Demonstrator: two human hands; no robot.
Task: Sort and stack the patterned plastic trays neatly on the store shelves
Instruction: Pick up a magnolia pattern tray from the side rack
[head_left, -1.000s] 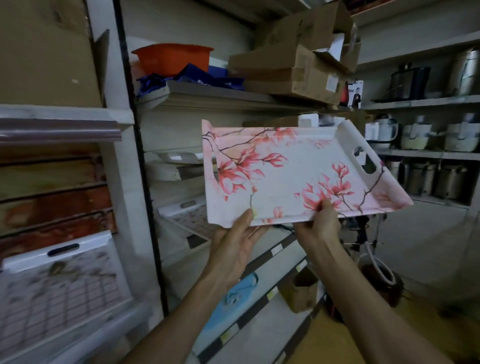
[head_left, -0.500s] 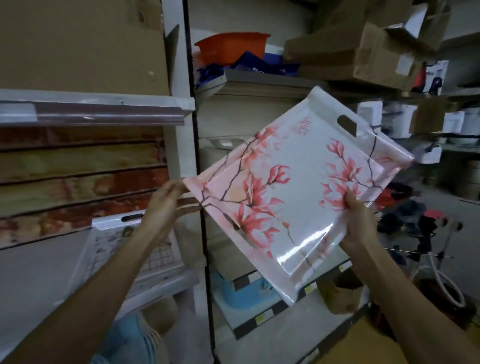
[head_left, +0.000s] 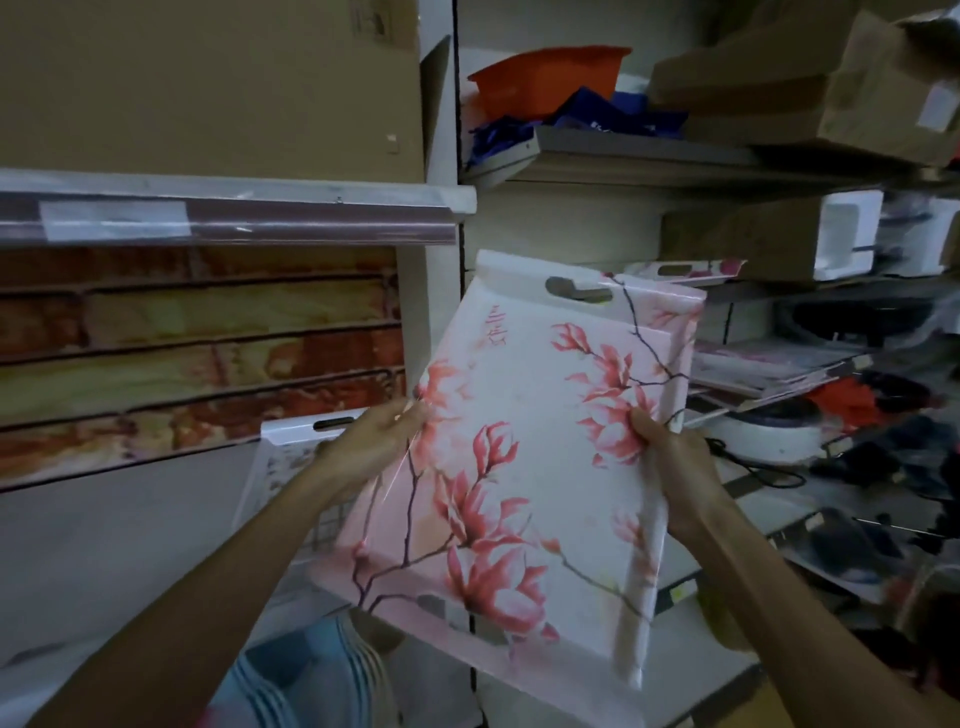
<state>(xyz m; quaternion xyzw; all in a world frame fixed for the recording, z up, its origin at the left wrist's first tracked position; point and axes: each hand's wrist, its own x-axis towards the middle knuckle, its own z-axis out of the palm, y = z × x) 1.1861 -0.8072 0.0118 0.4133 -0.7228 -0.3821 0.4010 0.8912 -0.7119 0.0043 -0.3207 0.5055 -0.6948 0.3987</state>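
Since the last frame we note the floral tray (head_left: 524, 457) has turned from a diagonal tilt to nearly upright, its handle slot now at the top, and it sits lower and closer to us. Our left hand (head_left: 371, 447) grips its left edge, fingers curled behind; our right hand (head_left: 670, 457) grips the right edge, thumb on the printed face. We hold the tray in mid-air, in front of the shelf post (head_left: 441, 322). Behind it at left, a grid-patterned tray (head_left: 291, 441) leans on the left shelf. At far right, another floral tray (head_left: 685, 269) lies on a shelf.
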